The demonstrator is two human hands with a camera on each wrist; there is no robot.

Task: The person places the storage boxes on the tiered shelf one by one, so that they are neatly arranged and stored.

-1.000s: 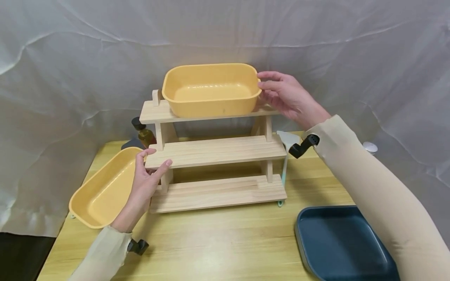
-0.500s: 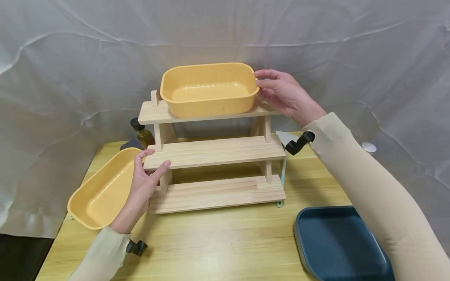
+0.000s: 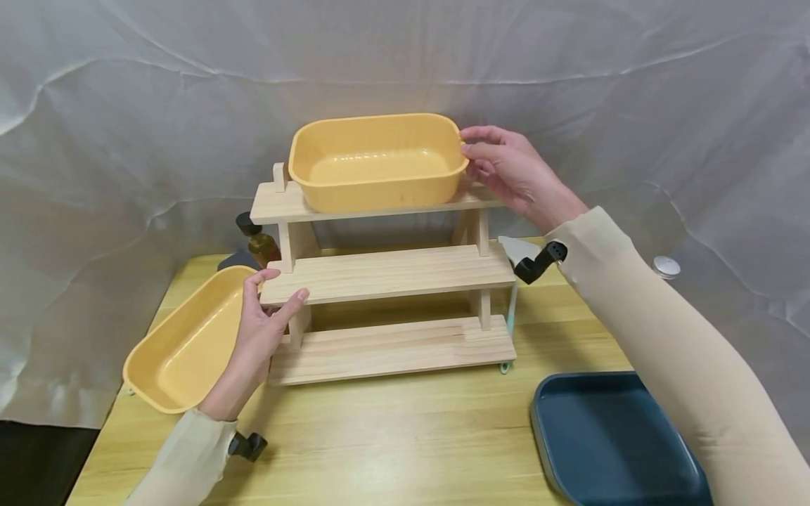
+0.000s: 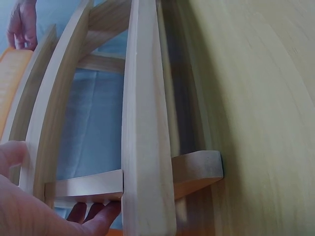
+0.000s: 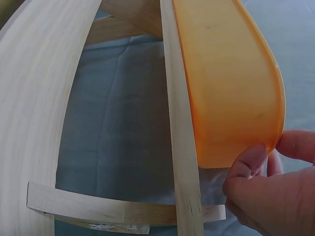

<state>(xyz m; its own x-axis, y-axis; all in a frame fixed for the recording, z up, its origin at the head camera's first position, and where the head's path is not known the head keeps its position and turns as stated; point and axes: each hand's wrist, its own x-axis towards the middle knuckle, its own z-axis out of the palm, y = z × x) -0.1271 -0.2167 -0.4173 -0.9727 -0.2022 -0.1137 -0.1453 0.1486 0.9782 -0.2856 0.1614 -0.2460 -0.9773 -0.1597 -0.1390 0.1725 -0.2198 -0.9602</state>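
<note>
— How is the wooden stand point(image 3: 386, 274) held?
— Its left end is gripped by the left hand point(image 3: 255, 336).
— And the yellow basin point(image 3: 386, 193) on top?
— Its right rim is aptly pinched by the right hand point(image 3: 517, 174); light, stiff handling is expected.

Left grip point(image 4: 37, 214) holding a wooden stand point(image 4: 146, 123), right grip point(image 4: 23, 24) at an orange bin point(image 4: 12, 78), pale tabletop point(image 4: 268, 118) alongside

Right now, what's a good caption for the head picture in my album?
Left hand grips the rack, right hand pinches the yellow tub on top.
</note>
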